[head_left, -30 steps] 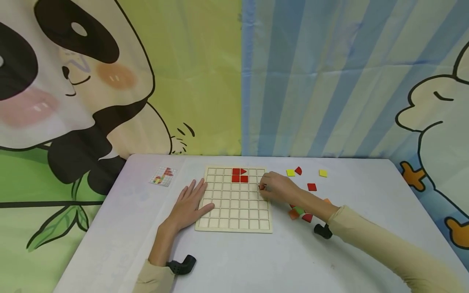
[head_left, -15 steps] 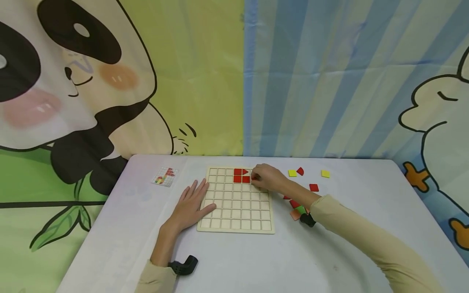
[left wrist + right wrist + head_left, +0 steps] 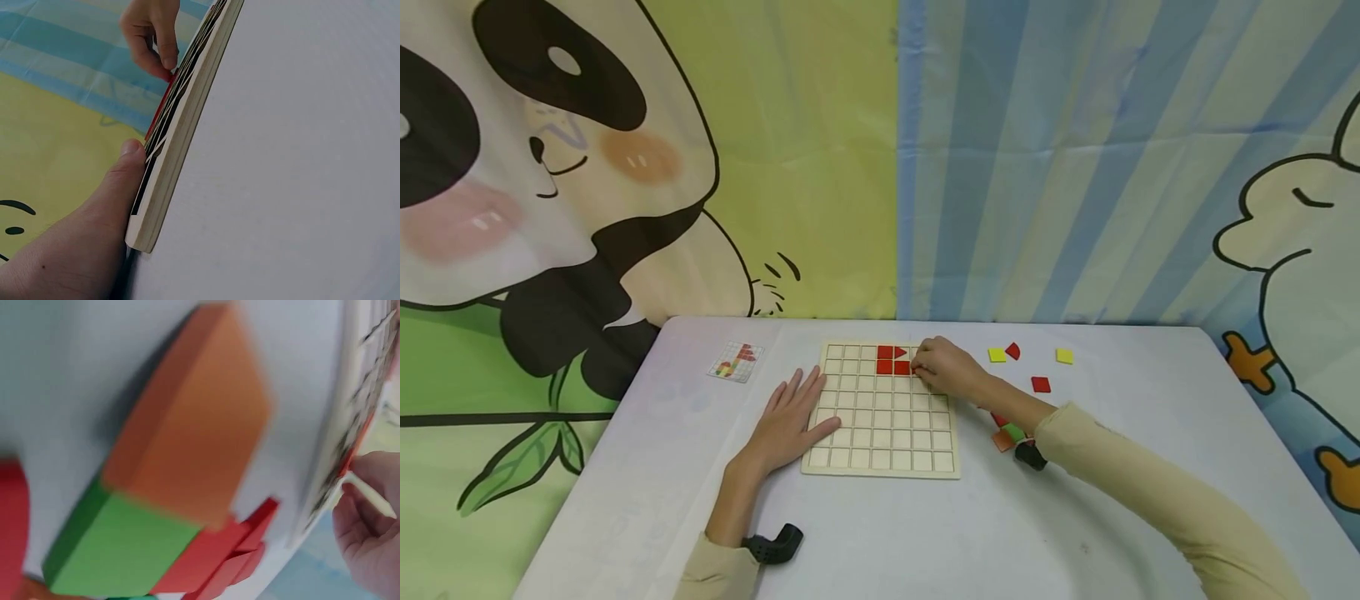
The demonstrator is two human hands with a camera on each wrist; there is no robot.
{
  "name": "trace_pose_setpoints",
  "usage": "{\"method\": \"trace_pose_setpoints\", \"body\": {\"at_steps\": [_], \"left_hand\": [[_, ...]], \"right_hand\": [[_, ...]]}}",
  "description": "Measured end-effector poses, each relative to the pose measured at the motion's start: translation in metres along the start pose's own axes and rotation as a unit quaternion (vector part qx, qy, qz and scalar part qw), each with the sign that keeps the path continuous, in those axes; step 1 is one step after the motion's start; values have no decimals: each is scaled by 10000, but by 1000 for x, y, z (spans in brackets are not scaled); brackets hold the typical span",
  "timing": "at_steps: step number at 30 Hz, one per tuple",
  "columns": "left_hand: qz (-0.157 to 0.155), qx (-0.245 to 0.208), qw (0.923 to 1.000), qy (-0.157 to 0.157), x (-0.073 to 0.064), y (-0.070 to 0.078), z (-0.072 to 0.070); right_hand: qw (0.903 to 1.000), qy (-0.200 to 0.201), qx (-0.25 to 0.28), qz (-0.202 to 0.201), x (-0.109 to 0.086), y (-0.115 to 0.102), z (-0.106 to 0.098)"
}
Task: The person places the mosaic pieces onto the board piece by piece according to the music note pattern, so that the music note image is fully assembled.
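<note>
A pale wooden grid board [image 3: 880, 437] lies on the white table. My left hand [image 3: 786, 429] rests with straight fingers spread over its left edge, the thumb on the grid. Near the board's top, several red squares [image 3: 884, 367] and a red triangle [image 3: 900, 352] sit in its cells. My right hand [image 3: 947, 367] is over the upper right of the grid. Its thumb and finger pinch a small red piece [image 3: 345, 464] at the cell right of the lower red squares. The fingers hide most of that piece, so I cannot tell its shape.
A printed pattern card [image 3: 735, 362] lies left of the board. To the right are yellow squares [image 3: 997, 355], a red quarter-circle [image 3: 1012, 351] and a red square [image 3: 1041, 384]. An orange piece [image 3: 194, 419] and a green piece [image 3: 122, 544] lie with red ones under my right forearm.
My right hand has moved left and up from the board's right edge with the red piece, bringing it down beside the red squares. My left hand has stayed in place.
</note>
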State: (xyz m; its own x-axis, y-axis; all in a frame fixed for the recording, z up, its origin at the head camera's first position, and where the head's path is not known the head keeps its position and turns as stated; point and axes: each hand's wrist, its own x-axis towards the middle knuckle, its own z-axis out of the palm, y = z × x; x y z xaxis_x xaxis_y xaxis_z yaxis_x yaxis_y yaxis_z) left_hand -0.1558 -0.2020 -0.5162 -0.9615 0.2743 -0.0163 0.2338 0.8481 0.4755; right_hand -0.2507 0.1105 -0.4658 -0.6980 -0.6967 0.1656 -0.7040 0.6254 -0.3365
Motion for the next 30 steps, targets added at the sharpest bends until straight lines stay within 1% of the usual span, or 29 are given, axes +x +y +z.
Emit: {"method": "trace_pose_setpoints", "body": {"at_steps": [3,5,7,10,13,15,18,23,28,30], "left_hand": [[12,-2,10000,-21,0,-1,1],[19,-15,10000,-21,-1,-1,1],[26,-17,10000,-17,-1,-1,2],[29,-19,10000,-3,0,-1,2],[33,-40,10000,21,0,-1,2],[32,-54,10000,27,1,-1,2],[10,-77,10000,20,1,0,1],[14,-61,10000,21,1,0,-1],[38,-25,10000,16,0,0,0],[49,-28,10000,22,0,0,0]], "right_hand": [[9998,107,-91,-166,-13,-12,-7],[9996,91,-16,-261,-26,-23,-15],[9990,23,87,-430,-43,-36,-22],[9977,-56,44,-674,-72,-52,-30],[9963,-18,-71,-851,-100,-62,-33],[9961,29,-132,-876,-117,-64,-35],[9972,34,-100,-746,-138,-61,-40],[9996,44,-42,-265,-162,-50,-48],[9997,156,-112,137,-173,-37,-58],[9990,138,-152,397,-174,-31,-62]]}}
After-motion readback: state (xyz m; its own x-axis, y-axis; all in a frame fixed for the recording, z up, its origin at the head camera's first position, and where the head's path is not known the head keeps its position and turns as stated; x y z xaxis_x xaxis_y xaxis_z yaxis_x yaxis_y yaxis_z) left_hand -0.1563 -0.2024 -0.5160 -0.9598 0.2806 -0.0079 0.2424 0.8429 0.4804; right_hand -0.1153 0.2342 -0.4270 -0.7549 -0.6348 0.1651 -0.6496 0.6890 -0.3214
